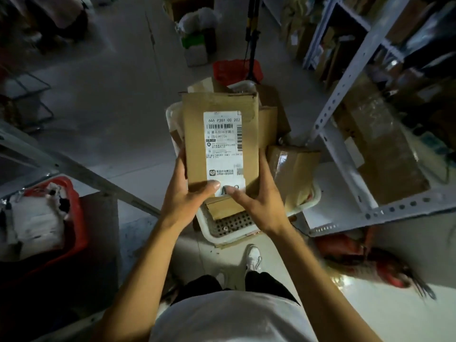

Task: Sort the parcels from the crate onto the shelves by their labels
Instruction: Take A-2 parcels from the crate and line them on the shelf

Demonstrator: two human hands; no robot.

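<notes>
Parcel [222, 144]: flat brown cardboard box bearing a white printed label [224, 149], held at frame centre above the white perforated plastic crate [229, 225]. Left hand [190, 193] and right hand [256, 201] grip its near end, thumbs pressing the label. Pale smooth floor [111, 95]; grey slotted-metal shelves [370, 70] at 2 o'clock; red basket [74, 218] at 8 o'clock.
</notes>
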